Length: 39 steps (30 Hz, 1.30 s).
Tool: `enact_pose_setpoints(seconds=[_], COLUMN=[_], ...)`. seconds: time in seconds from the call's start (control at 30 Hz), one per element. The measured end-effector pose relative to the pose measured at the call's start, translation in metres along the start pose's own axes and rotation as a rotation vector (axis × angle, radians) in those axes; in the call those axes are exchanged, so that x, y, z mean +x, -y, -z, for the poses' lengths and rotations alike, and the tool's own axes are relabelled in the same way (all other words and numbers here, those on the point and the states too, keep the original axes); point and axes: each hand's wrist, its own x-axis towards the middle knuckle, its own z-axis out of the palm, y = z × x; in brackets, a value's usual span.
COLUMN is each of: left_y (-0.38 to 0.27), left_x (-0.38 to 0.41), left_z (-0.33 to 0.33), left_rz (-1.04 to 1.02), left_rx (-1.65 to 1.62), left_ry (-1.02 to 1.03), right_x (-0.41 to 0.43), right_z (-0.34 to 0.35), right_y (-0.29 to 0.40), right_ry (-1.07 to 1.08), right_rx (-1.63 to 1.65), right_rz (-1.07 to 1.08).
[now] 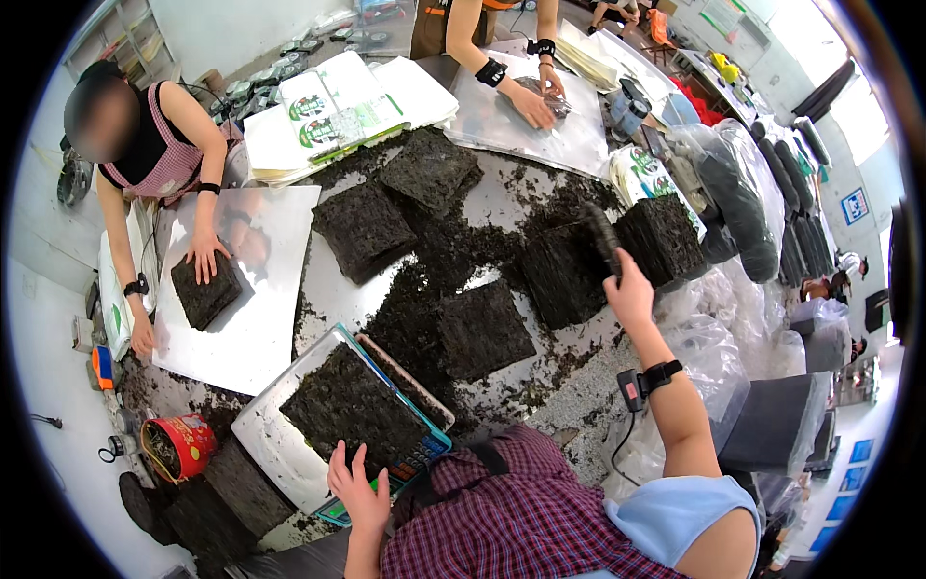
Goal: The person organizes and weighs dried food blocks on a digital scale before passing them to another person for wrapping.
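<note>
My right hand [629,288] is closed around the end of a dark, flat bundle, seemingly dried seaweed [600,235], held edge-on between two thick dark stacks at the right of the table. My left hand [359,483] has its fingers spread at the near edge of a digital scale [286,452]; whether it touches is unclear. On the scale's pan lies a square stack of dark seaweed sheets [354,405]. Another square stack [486,329] rests right of the scale, and a taller block [564,275] stands beside my right hand.
Seaweed crumbs [427,289] cover much of the table. Two more stacks [365,230] lie at its middle. Co-workers handle seaweed at the left and far side on metal sheets [264,289]. A red bucket [181,445] stands left of the scale; clear plastic bags [705,354] crowd the right.
</note>
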Motion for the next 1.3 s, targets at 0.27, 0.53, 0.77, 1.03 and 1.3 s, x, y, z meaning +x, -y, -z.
enact_pose_setpoints(seconds=[0.27, 0.53, 0.77, 1.03, 1.3], left_y=[0.032, 0.064, 0.154, 0.318, 0.292], left_x=[-0.010, 0.012, -0.046, -0.116, -0.116], left_z=[-0.009, -0.039, 0.018, 0.020, 0.054], left_rz=[0.196, 0.402, 0.431, 1.077, 1.049], left_rx=[-0.314, -1.120, -0.358, -0.360, -0.224], left_ry=[-0.422, -0.324, -0.726, -0.527, -0.646], right_x=[0.005, -0.173, -0.085, -0.034, -0.026], right_z=[0.060, -0.046, -0.057, -0.103, -0.085], right_y=[0.068, 0.278, 0.136, -0.053, -0.069], right_ry=[-0.187, 0.970, 0.179, 0.321, 0.276], right_rx=[0.630, 1.474, 0.466, -0.183, -0.145], right_rz=[0.045, -0.192, 0.317, 0.026, 0.077])
